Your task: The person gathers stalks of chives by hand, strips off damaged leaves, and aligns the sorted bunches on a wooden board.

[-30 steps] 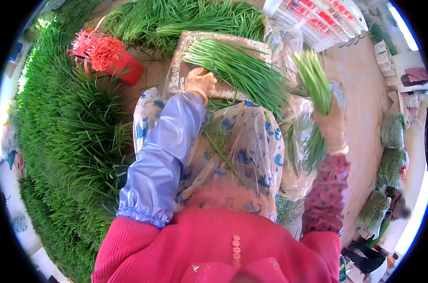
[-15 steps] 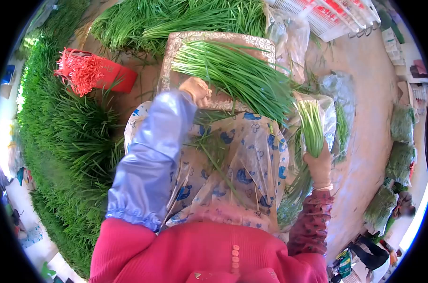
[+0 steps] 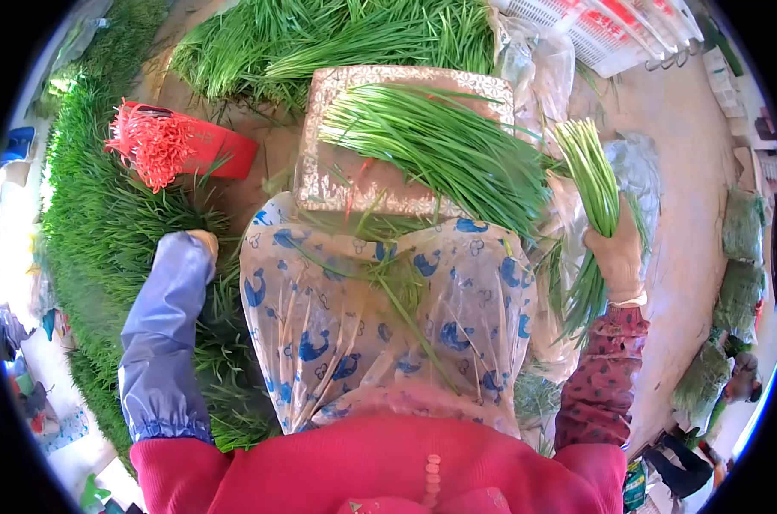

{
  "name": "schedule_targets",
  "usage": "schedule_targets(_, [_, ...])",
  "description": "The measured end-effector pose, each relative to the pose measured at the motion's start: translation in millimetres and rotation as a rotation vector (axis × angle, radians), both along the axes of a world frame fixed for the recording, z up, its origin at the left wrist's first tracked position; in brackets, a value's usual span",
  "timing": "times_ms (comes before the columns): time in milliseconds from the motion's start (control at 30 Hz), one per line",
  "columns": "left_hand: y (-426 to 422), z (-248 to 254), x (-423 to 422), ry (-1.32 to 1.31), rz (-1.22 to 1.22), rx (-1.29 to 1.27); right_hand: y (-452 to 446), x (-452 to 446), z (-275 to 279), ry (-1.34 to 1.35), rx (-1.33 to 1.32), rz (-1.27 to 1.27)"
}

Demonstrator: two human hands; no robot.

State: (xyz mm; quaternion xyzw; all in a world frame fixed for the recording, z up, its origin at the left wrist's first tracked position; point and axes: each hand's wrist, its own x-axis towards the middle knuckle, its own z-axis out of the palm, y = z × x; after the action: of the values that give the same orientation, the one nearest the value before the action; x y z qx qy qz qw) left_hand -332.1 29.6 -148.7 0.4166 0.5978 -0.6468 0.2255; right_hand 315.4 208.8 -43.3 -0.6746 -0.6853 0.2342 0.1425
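My right hand (image 3: 617,261), in a pale glove, is closed round a bunch of garlic chives (image 3: 595,171). The bunch stands with its pale stem ends up and its leaves hanging below the hand. At the left, my left hand (image 3: 205,243) is at the edge of a large heap of chives (image 3: 119,248); its fingers are mostly hidden beyond the sleeve. A larger loose bundle of chives (image 3: 431,141) lies across a low stand (image 3: 320,195) with a patterned border, its leaf tips hanging over the right corner. A thin red tie (image 3: 351,199) lies on the stand's front part.
A red box (image 3: 226,150) full of red ties stands left of the stand. More chives (image 3: 345,38) are heaped behind it. Plastic bags (image 3: 538,77) lie right, near a white-and-red container (image 3: 602,38). A whale-print plastic sheet (image 3: 320,343) covers my lap.
My left hand has moved from the stand's front left leftward and down to the heap. My right hand has lifted the chive bunch up and to the right. A red tie now shows on the stand.
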Motion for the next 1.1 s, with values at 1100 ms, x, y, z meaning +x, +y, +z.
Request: schedule_targets(1100, [212,-7,238,-1.111,-0.43,1.15,68,-261,-137,-0.14,0.033,0.553])
